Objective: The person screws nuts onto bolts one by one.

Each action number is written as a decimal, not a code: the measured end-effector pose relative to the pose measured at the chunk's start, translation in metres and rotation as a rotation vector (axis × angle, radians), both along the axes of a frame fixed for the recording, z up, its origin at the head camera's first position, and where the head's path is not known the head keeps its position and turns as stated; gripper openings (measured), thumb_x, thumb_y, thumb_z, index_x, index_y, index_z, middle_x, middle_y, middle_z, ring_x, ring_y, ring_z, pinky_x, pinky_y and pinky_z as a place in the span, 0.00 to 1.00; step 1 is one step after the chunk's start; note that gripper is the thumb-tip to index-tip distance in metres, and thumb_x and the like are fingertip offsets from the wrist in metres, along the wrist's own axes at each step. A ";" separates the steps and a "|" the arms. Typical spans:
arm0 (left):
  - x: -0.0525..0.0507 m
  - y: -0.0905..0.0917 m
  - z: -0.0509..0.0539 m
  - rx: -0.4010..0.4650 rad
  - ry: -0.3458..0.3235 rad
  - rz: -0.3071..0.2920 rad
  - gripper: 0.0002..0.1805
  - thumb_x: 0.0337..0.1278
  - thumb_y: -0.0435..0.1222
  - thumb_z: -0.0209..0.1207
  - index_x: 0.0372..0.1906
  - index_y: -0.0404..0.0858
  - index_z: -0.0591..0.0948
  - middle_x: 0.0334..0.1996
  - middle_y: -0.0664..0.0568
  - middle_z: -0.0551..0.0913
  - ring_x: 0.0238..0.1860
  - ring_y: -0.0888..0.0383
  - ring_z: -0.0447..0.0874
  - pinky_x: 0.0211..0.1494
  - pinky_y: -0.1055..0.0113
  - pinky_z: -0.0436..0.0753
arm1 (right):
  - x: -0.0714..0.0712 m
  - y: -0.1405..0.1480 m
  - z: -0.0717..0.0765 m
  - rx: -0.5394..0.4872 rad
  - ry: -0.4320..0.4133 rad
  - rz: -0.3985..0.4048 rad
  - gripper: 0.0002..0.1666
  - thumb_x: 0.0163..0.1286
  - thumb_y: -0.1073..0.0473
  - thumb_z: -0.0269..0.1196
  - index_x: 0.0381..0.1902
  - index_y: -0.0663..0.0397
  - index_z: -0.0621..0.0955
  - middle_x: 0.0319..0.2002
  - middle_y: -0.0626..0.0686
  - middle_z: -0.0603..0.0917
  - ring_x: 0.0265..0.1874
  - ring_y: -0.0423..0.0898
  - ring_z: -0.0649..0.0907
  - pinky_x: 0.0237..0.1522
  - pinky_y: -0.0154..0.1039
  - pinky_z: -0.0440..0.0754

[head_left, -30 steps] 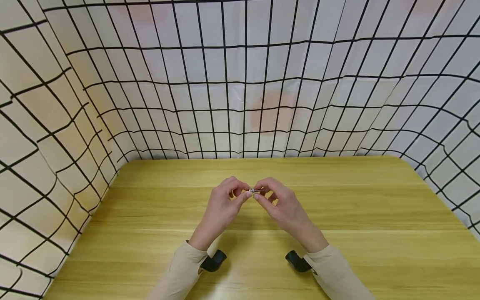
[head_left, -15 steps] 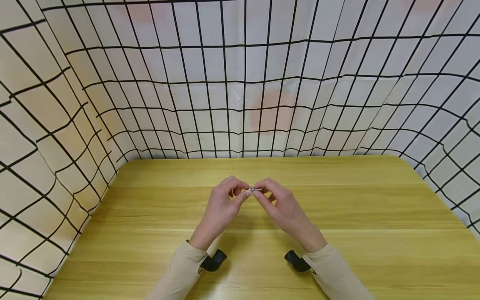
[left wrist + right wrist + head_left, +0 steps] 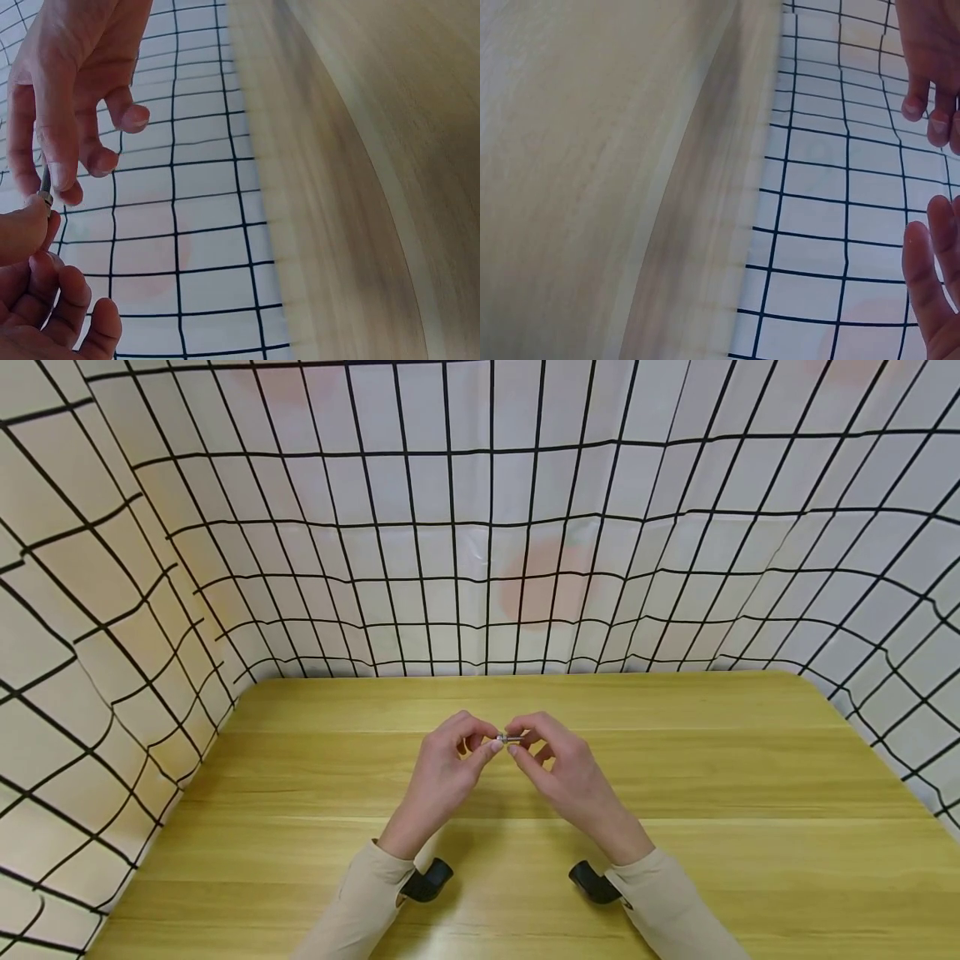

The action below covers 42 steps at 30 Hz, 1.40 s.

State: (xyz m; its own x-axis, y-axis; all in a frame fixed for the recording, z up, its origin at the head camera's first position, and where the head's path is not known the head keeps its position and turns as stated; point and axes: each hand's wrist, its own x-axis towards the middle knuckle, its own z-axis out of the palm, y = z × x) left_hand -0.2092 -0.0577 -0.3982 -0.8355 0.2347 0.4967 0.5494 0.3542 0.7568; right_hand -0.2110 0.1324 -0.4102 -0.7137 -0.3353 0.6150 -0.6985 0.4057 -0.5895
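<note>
A small metal bolt (image 3: 514, 739) is held above the table between the two hands. Its thin shaft points right, and a wider collar, perhaps a nut (image 3: 46, 198), sits near its left end. My left hand (image 3: 447, 766) pinches that left end between thumb and index finger. The right hand (image 3: 562, 768) has its thumb and index finger curled around the shaft, with a small gap showing between the fingertips; firm contact is hard to tell. In the right wrist view, only the other fingers of the right hand (image 3: 930, 277) and part of the left hand (image 3: 934, 45) show.
A wooden table (image 3: 300, 793) lies under both hands. White sheeting with a black grid (image 3: 420, 543) stands behind it and along the sides. Black curved pieces, one at the left cuff (image 3: 427, 881) and one at the right cuff (image 3: 594, 882), stick out over the table.
The right thumb and index fingertips have shifted slightly around the shaft and stand a little further apart now. The left hand has stayed in place on the bolt's end.
</note>
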 end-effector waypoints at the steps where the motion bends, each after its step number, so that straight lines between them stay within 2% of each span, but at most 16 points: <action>1: 0.000 0.000 0.000 0.001 -0.001 -0.003 0.03 0.62 0.35 0.65 0.36 0.39 0.84 0.26 0.57 0.69 0.32 0.58 0.69 0.37 0.63 0.67 | 0.000 0.000 0.000 0.002 0.011 0.000 0.14 0.66 0.68 0.66 0.47 0.51 0.79 0.43 0.44 0.81 0.38 0.41 0.80 0.31 0.37 0.79; 13: 0.002 0.000 0.003 0.006 -0.004 -0.002 0.03 0.60 0.35 0.66 0.35 0.39 0.85 0.25 0.58 0.69 0.31 0.59 0.69 0.36 0.64 0.67 | 0.000 -0.001 0.001 0.008 0.007 0.024 0.12 0.67 0.68 0.65 0.45 0.48 0.78 0.41 0.43 0.79 0.40 0.41 0.79 0.31 0.38 0.79; 19: 0.002 0.000 0.004 -0.003 0.015 -0.015 0.03 0.59 0.35 0.66 0.35 0.39 0.86 0.25 0.58 0.69 0.30 0.60 0.69 0.36 0.58 0.71 | 0.001 -0.001 0.001 -0.001 -0.018 0.045 0.08 0.71 0.65 0.61 0.43 0.46 0.78 0.40 0.42 0.78 0.38 0.41 0.78 0.32 0.39 0.78; 25: 0.002 0.001 0.003 -0.026 0.048 -0.018 0.02 0.59 0.34 0.66 0.36 0.40 0.86 0.25 0.59 0.69 0.30 0.61 0.69 0.36 0.64 0.69 | 0.002 -0.001 0.001 -0.025 -0.045 0.049 0.08 0.73 0.66 0.58 0.41 0.45 0.79 0.36 0.43 0.78 0.33 0.41 0.76 0.31 0.39 0.78; 31: 0.001 0.001 0.003 -0.006 0.037 -0.019 0.02 0.60 0.35 0.66 0.36 0.40 0.86 0.25 0.58 0.69 0.31 0.60 0.69 0.37 0.55 0.73 | 0.001 0.001 -0.001 -0.034 -0.114 0.025 0.07 0.75 0.63 0.57 0.42 0.44 0.80 0.37 0.42 0.79 0.35 0.40 0.78 0.32 0.40 0.78; 35: 0.001 0.001 0.002 0.003 0.027 -0.010 0.02 0.60 0.34 0.65 0.36 0.40 0.85 0.25 0.58 0.69 0.31 0.60 0.69 0.36 0.55 0.73 | 0.002 0.003 0.003 -0.047 -0.173 -0.022 0.06 0.74 0.62 0.59 0.43 0.45 0.81 0.39 0.41 0.80 0.39 0.41 0.78 0.33 0.42 0.78; 42: 0.000 0.000 0.001 0.003 0.034 -0.003 0.02 0.61 0.35 0.65 0.36 0.40 0.85 0.25 0.58 0.68 0.31 0.59 0.68 0.35 0.64 0.67 | 0.013 0.000 0.022 -0.052 -0.138 -0.027 0.08 0.66 0.70 0.64 0.40 0.53 0.81 0.35 0.49 0.81 0.35 0.44 0.78 0.30 0.40 0.78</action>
